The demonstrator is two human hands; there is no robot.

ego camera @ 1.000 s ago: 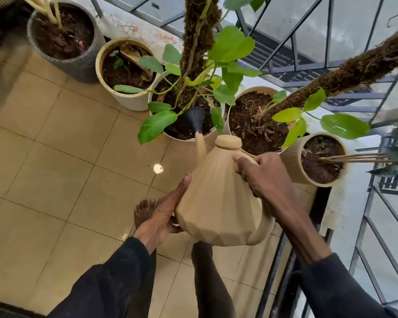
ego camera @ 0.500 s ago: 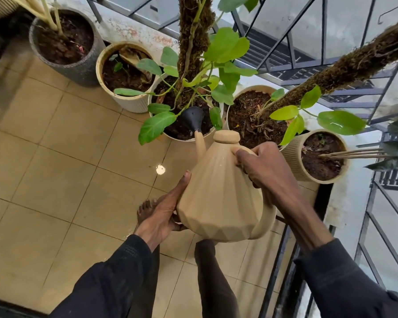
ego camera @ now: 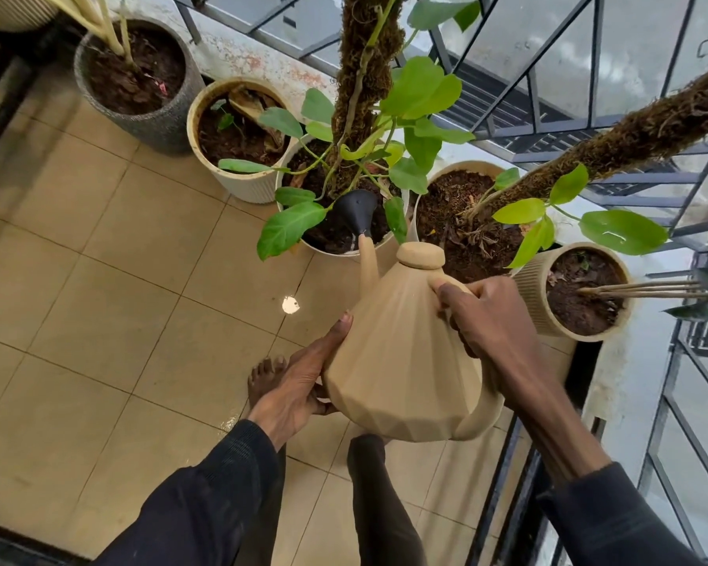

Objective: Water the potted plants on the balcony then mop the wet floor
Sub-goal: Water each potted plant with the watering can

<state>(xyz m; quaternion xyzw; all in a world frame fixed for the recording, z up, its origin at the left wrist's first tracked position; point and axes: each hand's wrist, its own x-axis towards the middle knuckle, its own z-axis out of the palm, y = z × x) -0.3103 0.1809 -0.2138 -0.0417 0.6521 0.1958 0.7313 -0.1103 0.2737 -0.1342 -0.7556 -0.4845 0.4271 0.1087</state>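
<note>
Tiled balcony floor (ego camera: 99, 259) below you, railing (ego camera: 528, 96) ahead. Your right hand (ego camera: 487, 320) grips the watering can (ego camera: 401, 361) by its handle, and your left hand (ego camera: 299, 386) props its side with straight fingers. Black rose (ego camera: 354, 210) hangs over the white pot (ego camera: 328, 250): tilt gently, aim at soil, not leaves.

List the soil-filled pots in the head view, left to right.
grey speckled pot → cream ribbed pot → white pot → wide cream-rimmed pot → small tan ribbed pot
</note>
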